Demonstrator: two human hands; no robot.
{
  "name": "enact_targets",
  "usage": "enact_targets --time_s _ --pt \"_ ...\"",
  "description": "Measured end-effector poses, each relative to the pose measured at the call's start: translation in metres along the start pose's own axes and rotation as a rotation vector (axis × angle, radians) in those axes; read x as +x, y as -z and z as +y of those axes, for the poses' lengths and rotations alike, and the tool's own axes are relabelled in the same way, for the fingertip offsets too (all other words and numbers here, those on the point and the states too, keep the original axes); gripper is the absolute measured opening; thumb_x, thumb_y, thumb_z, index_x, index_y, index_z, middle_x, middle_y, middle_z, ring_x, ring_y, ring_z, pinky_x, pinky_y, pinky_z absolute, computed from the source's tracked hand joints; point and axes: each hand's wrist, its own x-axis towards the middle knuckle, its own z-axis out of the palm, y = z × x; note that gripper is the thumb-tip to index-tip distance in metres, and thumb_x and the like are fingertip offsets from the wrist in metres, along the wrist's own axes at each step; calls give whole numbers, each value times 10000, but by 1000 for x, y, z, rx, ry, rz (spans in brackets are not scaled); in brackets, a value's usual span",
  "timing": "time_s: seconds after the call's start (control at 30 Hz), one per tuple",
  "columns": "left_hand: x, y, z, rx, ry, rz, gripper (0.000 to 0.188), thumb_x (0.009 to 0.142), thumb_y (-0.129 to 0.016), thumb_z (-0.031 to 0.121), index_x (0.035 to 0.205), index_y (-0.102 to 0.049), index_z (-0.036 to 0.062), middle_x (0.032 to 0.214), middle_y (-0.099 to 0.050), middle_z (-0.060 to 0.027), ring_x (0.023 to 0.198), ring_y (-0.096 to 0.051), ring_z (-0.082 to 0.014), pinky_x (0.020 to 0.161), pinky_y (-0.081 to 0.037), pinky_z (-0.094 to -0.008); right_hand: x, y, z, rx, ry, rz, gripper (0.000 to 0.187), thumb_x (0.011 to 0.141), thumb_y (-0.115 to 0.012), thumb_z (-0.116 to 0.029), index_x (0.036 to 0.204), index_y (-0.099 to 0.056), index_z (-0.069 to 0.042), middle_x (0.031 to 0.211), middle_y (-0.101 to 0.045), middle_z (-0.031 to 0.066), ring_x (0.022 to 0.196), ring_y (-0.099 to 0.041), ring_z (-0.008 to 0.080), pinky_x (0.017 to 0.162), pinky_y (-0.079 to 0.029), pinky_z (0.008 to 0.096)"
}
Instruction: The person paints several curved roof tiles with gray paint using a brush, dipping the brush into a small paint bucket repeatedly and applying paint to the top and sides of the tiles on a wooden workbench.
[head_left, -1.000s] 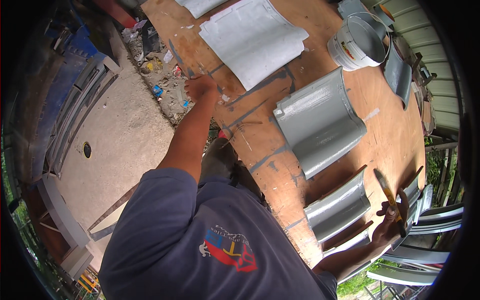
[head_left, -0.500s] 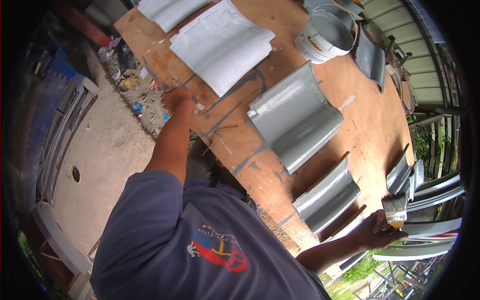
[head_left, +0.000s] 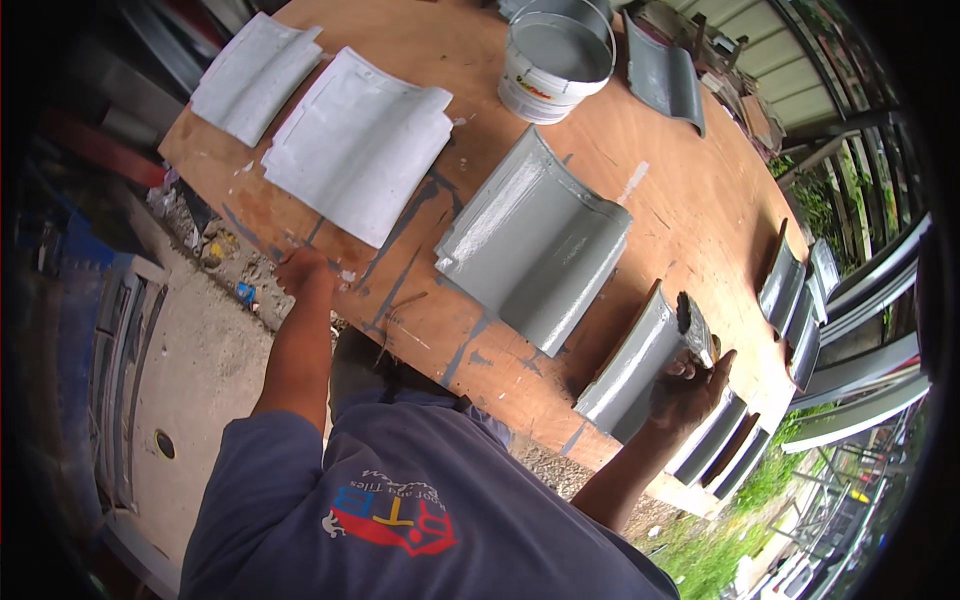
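Observation:
My right hand (head_left: 690,395) is closed around a flat paintbrush (head_left: 698,340), its dark, paint-coated bristles pointing up and away from me. Behind and below the brush lies a glossy grey curved roof tile (head_left: 622,365), partly covered by the hand; whether they touch I cannot tell. A larger wet-looking grey roof tile (head_left: 540,240) lies at the middle of the wooden table (head_left: 500,360). My left hand (head_left: 303,270) is curled over the table's near left edge, beside a whitish roof tile (head_left: 355,145). A white bucket (head_left: 545,100) of grey paint stands at the far side.
Another whitish tile (head_left: 255,80) lies at the far left. A grey tile (head_left: 665,75) sits right of the bucket, and more grey tiles (head_left: 785,280) line the right edge. Dark paint streaks mark the tabletop. Rubble and a concrete floor (head_left: 210,370) are at left.
My right hand has brought the paintbrush leftward from the table's right side to the nearer grey tile. The view has shifted, so the tiles and bucket appear further left. My left hand stays at the edge.

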Motion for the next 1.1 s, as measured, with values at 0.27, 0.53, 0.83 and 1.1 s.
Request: enact_targets --time_s 0.27,0.53,0.83,1.1 --pt "-27 25 11 -6 41 -57 484 1072 -296 315 1288 -530 -50 1308 -599 -274 1212 -624 -424 961 -566 -563 -36 -21 22 143 114 119 340 1085 -547 -322 1153 -675 -14 877 -750 143 637 -679 203 648 -656 341" --pt "42 10 -43 125 -485 -436 586 1016 -593 402 1298 -507 -104 1273 -598 -305 1174 -657 -362 959 -552 -527 -107 -56 81 78 394 484 217 1001 -695 -278 1004 -674 -62 857 -721 65 596 -604 127 554 -557 226" --pt "343 67 -61 -41 -270 -1186 451 1009 -583 474 1351 -565 180 1247 -617 -45 983 -633 -227 840 -527 -397 -183 -192 203 -255 404 465 252 1000 -672 -234 1160 -632 -44 888 -664 77 669 -676 148 657 -639 360" --pt "449 60 93 -384 -160 -1121 244 938 -658 354 1091 -640 165 1034 -626 -2 844 -613 -175 704 -524 -371 -235 -254 246 -433 494 412 390 1000 -709 -327 1195 -617 -2 977 -689 139 732 -720 217 665 -649 362"
